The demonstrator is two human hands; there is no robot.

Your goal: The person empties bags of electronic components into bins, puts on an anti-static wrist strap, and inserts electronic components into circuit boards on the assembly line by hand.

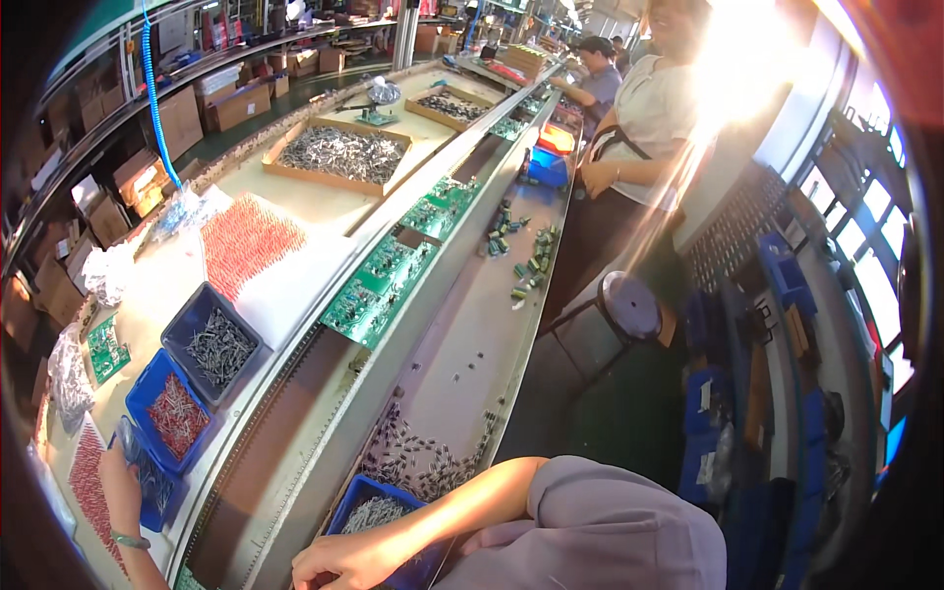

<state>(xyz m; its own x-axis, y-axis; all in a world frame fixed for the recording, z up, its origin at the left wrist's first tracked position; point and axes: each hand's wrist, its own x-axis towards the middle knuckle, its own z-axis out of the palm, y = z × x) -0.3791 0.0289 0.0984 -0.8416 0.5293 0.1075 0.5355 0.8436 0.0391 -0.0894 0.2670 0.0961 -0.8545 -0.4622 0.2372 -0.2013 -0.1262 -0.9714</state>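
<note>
At the lower left, my left hand (120, 497) is at the near edge of a blue bin (160, 519) that holds thin-leaded parts. Its fingers are too indistinct for me to tell whether they are open or closed. My right hand (346, 559) is at the bottom, its fingers curled together beside and partly over another blue bin (342, 503) of silvery leaded parts. Whatever those fingers hold, if anything, is hidden. Between the hands runs a conveyor track (258, 438). Farther along it lie green circuit boards (379, 285) fitted with components.
Left of the track stand a blue bin (138, 395) of red parts and a dark bin (177, 329) of grey parts. A cardboard tray (324, 184) of metal parts lies beyond. Small dark capacitors (423, 452) are scattered in the right-hand trough. A person (639, 138) stands past an empty stool (631, 303).
</note>
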